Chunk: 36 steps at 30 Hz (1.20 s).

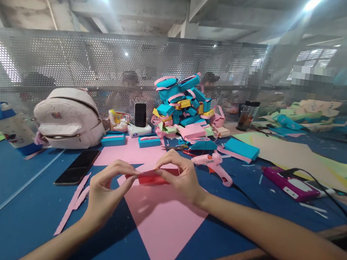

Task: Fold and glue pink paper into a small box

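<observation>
My left hand point(106, 189) pinches the left end of a small folded pink paper piece point(154, 178), whose shaded side looks red. At its right end my right hand point(183, 178) pinches the same piece between thumb and fingers. Both hands hold it just above a large pink paper sheet point(163, 227), which lies with one corner towards me. Right of my right hand rests a pink glue gun point(215, 165), its cord trailing right. Torn pink paper strips point(74, 204) lie beside my left hand.
A black phone point(77, 167) and white backpack point(69, 120) are on the left. Behind stands a pile of blue, pink and yellow paper boxes point(186, 106). A blue box point(241, 149), purple device point(291, 184), cords and a lidded cup point(247, 116) are on the right.
</observation>
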Each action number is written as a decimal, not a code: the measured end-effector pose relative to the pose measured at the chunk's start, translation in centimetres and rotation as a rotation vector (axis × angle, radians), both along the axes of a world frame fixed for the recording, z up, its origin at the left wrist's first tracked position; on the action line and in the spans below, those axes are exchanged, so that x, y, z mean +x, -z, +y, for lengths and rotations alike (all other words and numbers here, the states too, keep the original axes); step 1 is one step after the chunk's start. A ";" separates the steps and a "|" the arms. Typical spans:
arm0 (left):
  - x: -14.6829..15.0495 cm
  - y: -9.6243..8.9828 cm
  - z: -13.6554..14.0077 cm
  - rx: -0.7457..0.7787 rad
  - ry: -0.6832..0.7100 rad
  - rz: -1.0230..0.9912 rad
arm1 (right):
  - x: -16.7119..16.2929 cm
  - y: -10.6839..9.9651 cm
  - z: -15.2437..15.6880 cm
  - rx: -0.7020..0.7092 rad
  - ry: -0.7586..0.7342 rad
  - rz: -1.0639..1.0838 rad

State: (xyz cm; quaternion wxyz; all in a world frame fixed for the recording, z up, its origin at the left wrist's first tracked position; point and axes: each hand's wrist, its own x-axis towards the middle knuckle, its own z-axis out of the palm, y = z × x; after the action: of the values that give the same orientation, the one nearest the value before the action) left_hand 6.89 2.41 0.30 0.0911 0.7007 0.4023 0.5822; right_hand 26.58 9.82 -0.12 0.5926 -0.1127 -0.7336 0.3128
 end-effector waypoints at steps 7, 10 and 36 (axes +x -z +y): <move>0.0 0.0 0.0 -0.003 -0.001 -0.007 | 0.1 0.0 0.1 0.010 -0.022 0.006; 0.0 0.1 0.0 0.000 0.000 -0.006 | 0.1 -0.1 0.2 0.010 -0.029 0.012; 0.6 0.2 -0.6 0.044 0.068 0.092 | 0.2 -0.2 -1.0 0.161 0.013 -0.091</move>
State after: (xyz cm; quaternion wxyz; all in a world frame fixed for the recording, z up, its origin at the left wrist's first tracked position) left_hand 7.48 1.81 0.11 0.0766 0.7419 0.3691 0.5546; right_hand 26.79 8.81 0.08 0.5678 -0.0838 -0.7819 0.2434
